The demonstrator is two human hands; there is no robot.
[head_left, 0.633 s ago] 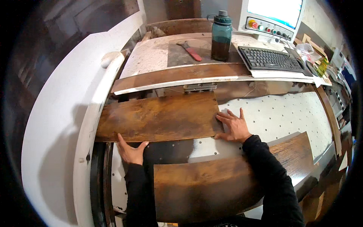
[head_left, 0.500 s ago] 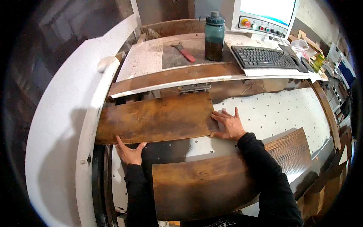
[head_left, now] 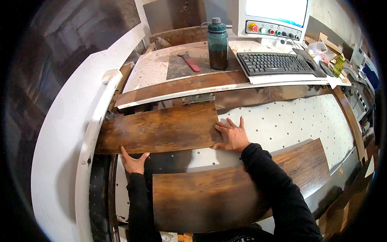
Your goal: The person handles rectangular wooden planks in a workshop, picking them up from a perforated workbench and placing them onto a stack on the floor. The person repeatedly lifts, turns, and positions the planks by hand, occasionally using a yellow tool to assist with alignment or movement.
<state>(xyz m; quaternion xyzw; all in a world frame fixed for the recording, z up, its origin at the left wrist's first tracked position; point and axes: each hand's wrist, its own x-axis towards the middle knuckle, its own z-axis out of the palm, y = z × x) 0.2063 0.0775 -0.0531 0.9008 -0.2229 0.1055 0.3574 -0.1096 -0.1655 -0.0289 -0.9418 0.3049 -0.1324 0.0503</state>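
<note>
My L hand (head_left: pixel 134 163) is open, fingertip & thumb at the near edge of the far board (head_left: pixel 161 125). My R hand (head_left: pixel 234 136) is open too, fingers spread vs. its R end. That board's at the far L corner of the table (head_left: pixel 282 121); the near board (head_left: pixel 209 197) lies along the near edge, partly under my R sleeve (head_left: pixel 278 189). Bottle (head_left: pixel 218 46) & kb (head_left: pixel 276 63) sit past the far edge.

Perforated white bed (head_left: pixel 282 121), two boards (head_left: pixel 161 128) (head_left: pixel 205 199) seemingly flat

left sleeve (head_left: pixel 139 201) black, wrist-length | right sleeve (head_left: pixel 278 187) likewise | left hand (head_left: pixel 133 162), right hand (head_left: pixel 233 136) bare | dark top (head_left: pixel 252 233) shows pale marking
</note>
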